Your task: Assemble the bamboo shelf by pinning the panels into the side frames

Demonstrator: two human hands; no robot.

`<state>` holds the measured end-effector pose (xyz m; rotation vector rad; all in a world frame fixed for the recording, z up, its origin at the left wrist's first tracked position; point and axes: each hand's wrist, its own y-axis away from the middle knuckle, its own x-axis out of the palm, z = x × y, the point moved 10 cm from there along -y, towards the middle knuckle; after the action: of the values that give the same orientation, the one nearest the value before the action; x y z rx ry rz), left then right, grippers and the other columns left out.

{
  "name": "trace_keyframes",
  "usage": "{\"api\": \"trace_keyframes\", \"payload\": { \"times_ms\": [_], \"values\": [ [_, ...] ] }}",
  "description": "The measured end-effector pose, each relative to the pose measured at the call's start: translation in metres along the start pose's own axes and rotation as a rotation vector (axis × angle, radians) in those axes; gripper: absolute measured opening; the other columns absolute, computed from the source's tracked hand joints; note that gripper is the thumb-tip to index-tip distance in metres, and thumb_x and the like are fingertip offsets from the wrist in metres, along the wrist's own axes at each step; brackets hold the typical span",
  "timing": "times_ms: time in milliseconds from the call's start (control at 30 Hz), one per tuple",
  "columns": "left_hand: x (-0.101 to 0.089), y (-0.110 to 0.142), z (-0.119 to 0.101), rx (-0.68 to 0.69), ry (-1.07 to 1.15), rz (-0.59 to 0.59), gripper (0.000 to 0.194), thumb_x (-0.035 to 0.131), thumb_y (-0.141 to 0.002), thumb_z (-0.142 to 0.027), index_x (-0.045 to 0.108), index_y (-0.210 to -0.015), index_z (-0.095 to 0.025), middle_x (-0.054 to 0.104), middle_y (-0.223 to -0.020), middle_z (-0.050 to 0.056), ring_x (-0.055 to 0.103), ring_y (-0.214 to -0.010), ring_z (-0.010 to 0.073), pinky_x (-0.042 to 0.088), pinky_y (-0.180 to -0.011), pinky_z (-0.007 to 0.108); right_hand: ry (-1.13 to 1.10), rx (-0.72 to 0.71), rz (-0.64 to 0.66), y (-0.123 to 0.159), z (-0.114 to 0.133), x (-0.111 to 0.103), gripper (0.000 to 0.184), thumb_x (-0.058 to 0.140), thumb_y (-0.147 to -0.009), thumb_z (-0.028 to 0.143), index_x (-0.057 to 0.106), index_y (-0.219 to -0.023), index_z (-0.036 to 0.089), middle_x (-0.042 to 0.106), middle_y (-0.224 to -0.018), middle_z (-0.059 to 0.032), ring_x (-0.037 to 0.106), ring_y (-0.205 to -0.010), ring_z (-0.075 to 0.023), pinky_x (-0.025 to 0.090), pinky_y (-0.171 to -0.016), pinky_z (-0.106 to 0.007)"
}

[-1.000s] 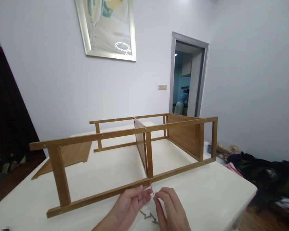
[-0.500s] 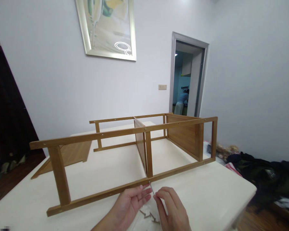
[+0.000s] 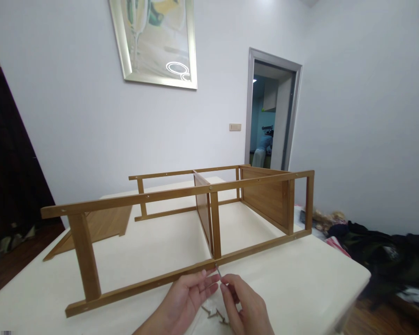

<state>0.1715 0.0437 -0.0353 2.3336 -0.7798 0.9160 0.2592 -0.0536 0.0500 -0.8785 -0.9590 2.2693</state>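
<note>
A wooden shelf frame (image 3: pixel 181 195) lies on its side on the white table (image 3: pixel 300 274). My right hand (image 3: pixel 246 307) pinches a small metal hex key (image 3: pixel 218 271), its tip at a screw in the frame's near bottom rail (image 3: pixel 153 283), just below the middle upright. My left hand (image 3: pixel 188 298) rests against that rail beside the key, fingers curled towards it. Several loose screws (image 3: pixel 214 314) lie on the table between my hands.
A loose wooden panel (image 3: pixel 101 223) lies flat on the table's far left. A framed picture (image 3: pixel 157 42) hangs on the wall. Through the open doorway (image 3: pixel 270 111) a person stands in another room. Dark clothes (image 3: pixel 380 246) are piled at right, past the table edge.
My right hand has drawn a little closer to the rail, its fingers curling tighter on the hex key. The view has shifted slightly; the frame has not moved.
</note>
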Motion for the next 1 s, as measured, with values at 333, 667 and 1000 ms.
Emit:
{"api": "trace_keyframes", "payload": {
  "times_ms": [333, 667, 1000],
  "values": [
    [-0.003, -0.001, 0.0, -0.002, 0.015, -0.014, 0.013, 0.062, -0.082, -0.007, 0.072, -0.087, -0.002, 0.073, -0.107, 0.021, 0.07, -0.099, 0.0256, 0.048, -0.102, 0.041, -0.092, 0.046, 0.064, 0.004, -0.006, 0.006, 0.013, 0.043, -0.097, 0.025, 0.055, -0.099, 0.023, 0.067, -0.072, 0.0006, 0.066, -0.06, -0.0127, 0.053, -0.056, -0.019],
    [-0.002, 0.001, -0.001, -0.012, 0.023, -0.054, 0.012, 0.063, -0.081, -0.006, 0.072, -0.088, 0.0, 0.074, -0.104, 0.02, 0.07, -0.096, 0.025, 0.05, -0.099, 0.039, 0.119, -0.163, 0.104, 0.0, 0.016, -0.001, 0.027, 0.044, -0.088, 0.007, 0.054, -0.108, 0.022, 0.067, -0.082, -0.0031, 0.067, -0.069, -0.016, 0.057, -0.061, -0.025],
    [0.0, 0.001, -0.001, -0.001, 0.026, -0.055, 0.013, 0.062, -0.081, -0.006, 0.072, -0.087, -0.001, 0.074, -0.104, 0.019, 0.071, -0.093, 0.024, 0.051, -0.097, 0.039, 0.306, -0.319, 0.044, 0.003, 0.029, -0.004, 0.027, 0.044, -0.092, 0.007, 0.056, -0.113, 0.018, 0.066, -0.079, -0.005, 0.065, -0.069, -0.0183, 0.055, -0.058, -0.028]
  ]
}}
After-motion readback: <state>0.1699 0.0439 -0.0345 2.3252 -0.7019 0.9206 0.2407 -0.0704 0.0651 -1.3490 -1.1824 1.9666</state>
